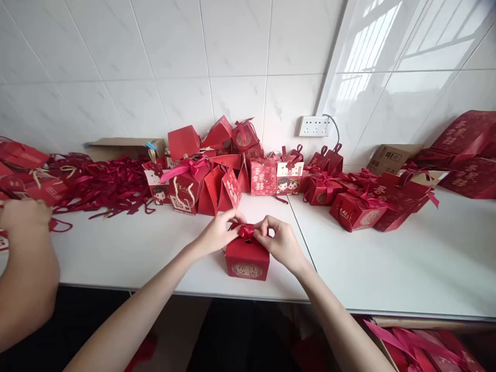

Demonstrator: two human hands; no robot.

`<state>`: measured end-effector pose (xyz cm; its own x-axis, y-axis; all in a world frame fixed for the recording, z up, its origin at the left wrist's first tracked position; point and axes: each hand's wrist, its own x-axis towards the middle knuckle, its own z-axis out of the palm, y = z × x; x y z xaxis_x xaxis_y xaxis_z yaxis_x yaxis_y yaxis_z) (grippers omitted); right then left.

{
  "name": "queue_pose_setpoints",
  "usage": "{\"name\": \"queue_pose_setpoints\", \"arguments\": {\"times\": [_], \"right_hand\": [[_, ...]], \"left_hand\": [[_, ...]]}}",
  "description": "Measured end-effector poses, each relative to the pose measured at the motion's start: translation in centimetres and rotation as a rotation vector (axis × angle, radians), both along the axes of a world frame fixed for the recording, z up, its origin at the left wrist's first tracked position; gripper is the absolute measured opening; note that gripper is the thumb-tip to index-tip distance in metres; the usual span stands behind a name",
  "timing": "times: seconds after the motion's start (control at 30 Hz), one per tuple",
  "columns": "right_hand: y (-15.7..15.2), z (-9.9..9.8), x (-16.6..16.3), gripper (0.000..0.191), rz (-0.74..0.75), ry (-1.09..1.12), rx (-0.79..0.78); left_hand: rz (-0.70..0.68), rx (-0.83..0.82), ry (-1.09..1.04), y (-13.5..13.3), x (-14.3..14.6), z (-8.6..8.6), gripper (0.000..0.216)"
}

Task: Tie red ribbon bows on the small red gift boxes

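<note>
A small red gift box with a gold emblem stands near the front edge of the white table. A red ribbon sits knotted on its top. My left hand pinches the ribbon from the left, fingers closed on it. My right hand pinches the same ribbon from the right. Both hands rest on the box's top.
Several finished red boxes crowd the back by the tiled wall. A heap of loose red ribbons lies at back left. Another person's hand works at far left. Red paper bags and a cardboard carton sit at right.
</note>
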<state>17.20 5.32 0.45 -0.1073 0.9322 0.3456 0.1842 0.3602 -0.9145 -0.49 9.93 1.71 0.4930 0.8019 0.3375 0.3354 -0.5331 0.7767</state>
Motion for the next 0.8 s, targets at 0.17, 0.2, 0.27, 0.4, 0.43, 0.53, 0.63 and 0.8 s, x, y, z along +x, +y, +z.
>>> {"name": "queue_pose_setpoints", "arguments": {"times": [0.17, 0.2, 0.27, 0.4, 0.43, 0.53, 0.63, 0.8], "right_hand": [[-0.5, 0.4, -0.3, 0.019, -0.080, -0.087, 0.030], [-0.6, 0.5, -0.3, 0.020, -0.095, -0.091, 0.041], [-0.7, 0.6, -0.3, 0.020, -0.114, -0.100, 0.053], [-1.0, 0.8, -0.1, 0.020, -0.127, -0.133, 0.042], [-1.0, 0.9, 0.0, 0.021, -0.127, -0.134, 0.040], [-1.0, 0.8, 0.1, 0.023, -0.110, -0.130, 0.046], [-0.9, 0.5, 0.2, 0.025, -0.083, -0.114, 0.063], [-0.8, 0.1, 0.3, 0.025, -0.063, -0.091, 0.081]], "left_hand": [[0.070, 0.185, 0.152, -0.9, -0.5, -0.4, 0.010], [0.080, 0.220, 0.159, -1.2, -0.5, -0.3, 0.012], [0.091, 0.284, 0.163, -1.7, -0.4, -0.1, 0.014], [0.081, 0.341, 0.178, -2.7, 0.0, 0.2, 0.015], [0.095, 0.334, 0.167, -2.9, 0.2, 0.1, 0.015], [0.164, 0.248, 0.069, -3.1, 0.6, -0.4, 0.014], [0.150, 0.045, -0.080, -3.1, 0.9, -1.1, 0.018], [0.125, -0.149, -0.244, -2.9, 1.2, -1.5, 0.022]]}}
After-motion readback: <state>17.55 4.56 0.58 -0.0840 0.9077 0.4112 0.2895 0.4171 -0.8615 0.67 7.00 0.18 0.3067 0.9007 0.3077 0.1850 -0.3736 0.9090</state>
